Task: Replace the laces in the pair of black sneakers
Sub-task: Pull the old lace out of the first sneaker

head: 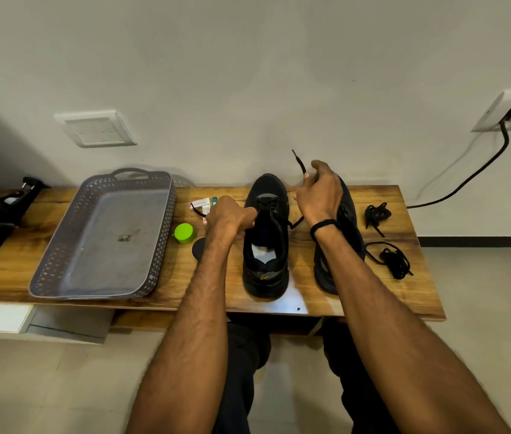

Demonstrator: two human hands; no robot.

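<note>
Sneakers are set side by side, toes towards the wall, on the brown wood-grain tabletop [185,277]. The left black sneaker [266,245] is gripped at its upper edge beside the eyelets by the left hand [230,216], whose fingers are curled round the material. A thin black lace [298,161] is pinched between the fingers of the right hand [319,192], which is raised above the toe ends, and its stiff tip is pointed upward. Part of this lace is seen on the tabletop between the shoes. The right black sneaker [324,274] is largely hidden by the right forearm. Two loose black lace bundles [393,261] are laid to its right. A grey perforated plastic tray [166,220] is placed well to the left, with a round green cap [184,233] and a small white packet [199,203] between it and the left hand.
</note>
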